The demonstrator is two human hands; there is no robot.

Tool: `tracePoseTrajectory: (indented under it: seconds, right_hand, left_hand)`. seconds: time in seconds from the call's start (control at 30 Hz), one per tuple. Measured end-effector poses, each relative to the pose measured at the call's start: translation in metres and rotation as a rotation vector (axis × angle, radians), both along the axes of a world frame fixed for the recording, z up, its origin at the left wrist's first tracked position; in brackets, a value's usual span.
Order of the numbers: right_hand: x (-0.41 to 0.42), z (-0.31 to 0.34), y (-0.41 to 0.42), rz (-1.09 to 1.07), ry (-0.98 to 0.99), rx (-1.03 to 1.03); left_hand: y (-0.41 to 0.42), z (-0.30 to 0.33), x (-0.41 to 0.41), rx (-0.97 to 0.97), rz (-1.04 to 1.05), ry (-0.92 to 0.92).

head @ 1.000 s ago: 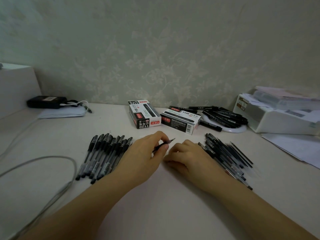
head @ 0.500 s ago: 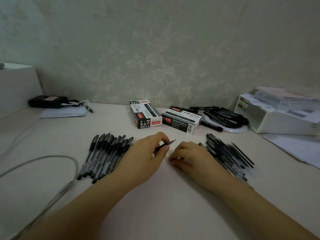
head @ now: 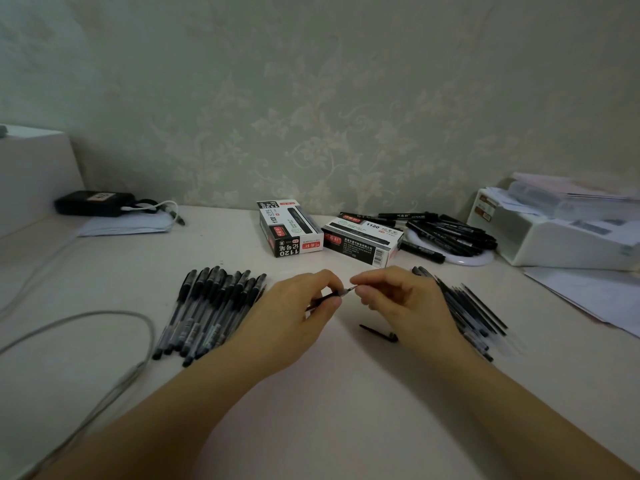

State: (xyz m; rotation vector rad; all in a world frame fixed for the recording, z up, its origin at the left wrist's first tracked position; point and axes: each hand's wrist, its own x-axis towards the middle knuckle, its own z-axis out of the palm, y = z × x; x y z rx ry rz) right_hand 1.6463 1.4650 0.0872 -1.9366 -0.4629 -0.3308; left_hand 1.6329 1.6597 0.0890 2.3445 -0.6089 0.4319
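Observation:
My left hand (head: 294, 313) grips a thin black pen (head: 327, 296) above the middle of the white desk (head: 311, 410). My right hand (head: 398, 303) pinches the pen's tip end between thumb and forefinger. A black pen cap (head: 377, 332) lies on the desk just under my right hand. A row of capped pens (head: 211, 310) lies to the left of my left hand. A loose pile of pens and refills (head: 474, 313) lies to the right, partly hidden by my right hand.
Two black pen boxes (head: 289, 227) (head: 363, 239) stand behind the hands. Black markers (head: 446, 233) lie on a white ring at back right, beside a white box with papers (head: 561, 233). A grey cable (head: 104, 320) loops at left; a black charger (head: 93, 203) sits at far left.
My right hand has lifted off the desk and moved left to pinch the pen tip. A black cap now shows on the desk where that hand rested.

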Motion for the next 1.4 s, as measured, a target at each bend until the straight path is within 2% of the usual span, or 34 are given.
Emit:
tracePoseTrajectory:
  seconds: [0.4, 0.67, 0.83, 1.07, 1.4]
  right_hand:
    - [0.0002, -0.0007, 0.0013, 0.138, 0.116, 0.046]
    - [0.0017, -0.0035, 0.0004, 0.131, 0.172, 0.056]
    - [-0.0015, -0.0036, 0.0031, 0.048, 0.058, -0.122]
    - [-0.0014, 0.0002, 0.0005, 0.041, -0.009, -0.226]
    - [-0.0007, -0.0012, 0.0008, 0.041, -0.039, -0.188]
  left_hand:
    - [0.0028, 0.0018, 0.0003, 0.076, -0.018, -0.015]
    - [0.0006, 0.0, 0.002, 0.098, -0.033, -0.032]
    - [-0.0027, -0.0019, 0.0002, 0.095, -0.027, -0.051]
    - [-0.0002, -0.0004, 0.0014, 0.073, -0.003, -0.062]
    - [-0.0018, 0.001, 0.0, 0.054, -0.015, -0.068]
